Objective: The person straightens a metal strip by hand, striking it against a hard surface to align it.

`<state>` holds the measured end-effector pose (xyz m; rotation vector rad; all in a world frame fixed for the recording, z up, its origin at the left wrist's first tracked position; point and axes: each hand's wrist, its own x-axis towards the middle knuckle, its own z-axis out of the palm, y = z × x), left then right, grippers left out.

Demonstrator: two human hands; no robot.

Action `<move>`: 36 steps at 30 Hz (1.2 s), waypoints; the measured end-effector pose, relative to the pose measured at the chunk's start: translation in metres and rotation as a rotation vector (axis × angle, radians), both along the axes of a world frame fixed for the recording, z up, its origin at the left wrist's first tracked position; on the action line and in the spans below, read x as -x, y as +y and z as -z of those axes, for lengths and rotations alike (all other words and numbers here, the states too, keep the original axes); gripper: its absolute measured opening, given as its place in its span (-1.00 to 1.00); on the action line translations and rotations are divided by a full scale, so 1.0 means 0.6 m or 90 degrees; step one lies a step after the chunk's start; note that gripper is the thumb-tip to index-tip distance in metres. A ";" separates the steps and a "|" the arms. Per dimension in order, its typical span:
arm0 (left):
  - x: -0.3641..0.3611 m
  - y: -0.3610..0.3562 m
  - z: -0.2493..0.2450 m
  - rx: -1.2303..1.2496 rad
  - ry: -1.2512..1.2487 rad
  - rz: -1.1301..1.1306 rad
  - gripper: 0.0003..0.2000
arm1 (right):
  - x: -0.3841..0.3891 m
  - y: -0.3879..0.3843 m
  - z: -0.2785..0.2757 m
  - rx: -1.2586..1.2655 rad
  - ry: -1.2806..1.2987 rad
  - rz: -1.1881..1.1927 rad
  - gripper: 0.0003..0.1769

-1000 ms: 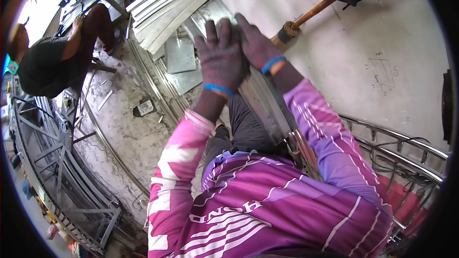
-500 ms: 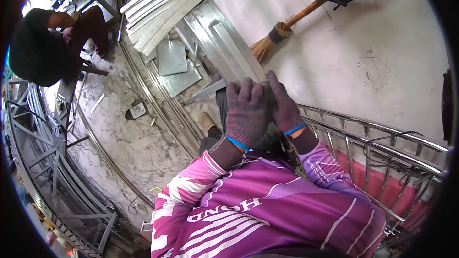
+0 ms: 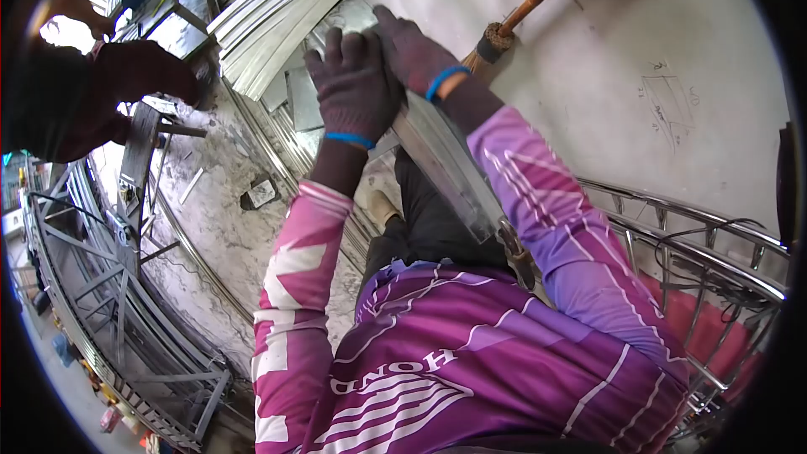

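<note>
Both my hands wear dark grey-purple knit gloves with blue cuff bands. They reach forward over a long shiny metal sheet piece (image 3: 444, 170) running from near my lap towards the upper left. My left hand (image 3: 357, 88) rests on its far part, palm down, fingers stretched and slightly apart. Beside it, touching or nearly so, my right hand (image 3: 414, 55) lies on the metal with its fingers extended forward. The palms and the metal beneath them are hidden. Past my fingertips lies a fanned stack of pale metal strips (image 3: 290, 13).
Broom (image 3: 496, 42) beyond my right hand; chrome railing (image 3: 698, 227) at right. A co-worker's maroon-clad leg (image 3: 143, 76) shows at left, near a small metal stand (image 3: 141, 147). Long metal bars (image 3: 273, 130) lie on the floor, and a metal frame rack (image 3: 101, 286) curves along the left edge.
My hands have moved forward and left along the metal piece, away from my body, uncovering its near end. The co-worker at left appears larger and further to the edge.
</note>
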<state>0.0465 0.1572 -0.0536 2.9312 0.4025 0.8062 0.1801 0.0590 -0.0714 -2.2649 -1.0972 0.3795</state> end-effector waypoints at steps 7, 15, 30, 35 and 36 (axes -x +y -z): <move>0.127 -0.177 -0.021 0.197 -0.088 0.146 -0.42 | 0.168 -0.256 -0.059 0.007 -0.033 0.004 -0.28; 0.106 -0.154 -0.047 0.238 -0.042 0.113 -0.54 | 0.148 -0.229 -0.055 -0.008 0.003 0.018 -0.25; 0.084 -0.134 -0.067 0.176 0.018 0.132 -0.75 | 0.116 -0.198 -0.035 -0.043 -0.010 -0.024 -0.21; 0.133 -0.226 -0.068 0.288 0.022 0.182 -0.70 | 0.198 -0.316 -0.053 0.085 0.060 0.088 -0.20; 0.130 -0.217 -0.076 0.324 0.098 0.184 -0.65 | 0.196 -0.309 -0.060 0.025 0.023 0.056 -0.19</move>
